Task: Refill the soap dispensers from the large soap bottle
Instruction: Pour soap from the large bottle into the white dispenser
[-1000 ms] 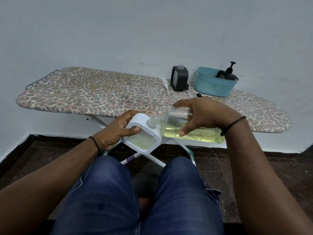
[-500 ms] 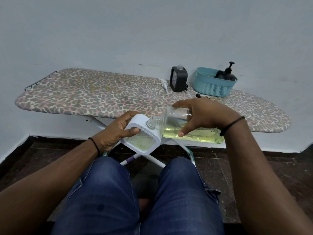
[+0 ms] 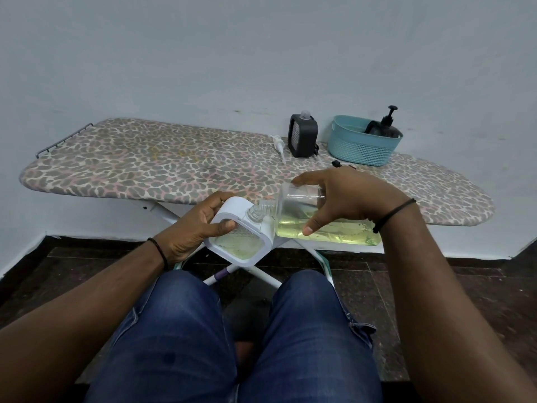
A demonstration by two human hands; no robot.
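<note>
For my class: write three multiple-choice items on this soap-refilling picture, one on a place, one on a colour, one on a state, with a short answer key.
1. Where does the black dispenser stand?
A. in the basket
B. on the ironing board, left of the teal basket
C. on the floor

2. What colour is the soap in the large soap bottle?
A. blue
B. red
C. yellow-green

3. How is that bottle held?
A. upright
B. tipped on its side, neck at the white dispenser
C. upside down

Key: B, it stands beside the basket; C, the liquid shows yellow-green; B, the right hand tips it while the left hand grips the dispenser.
</note>
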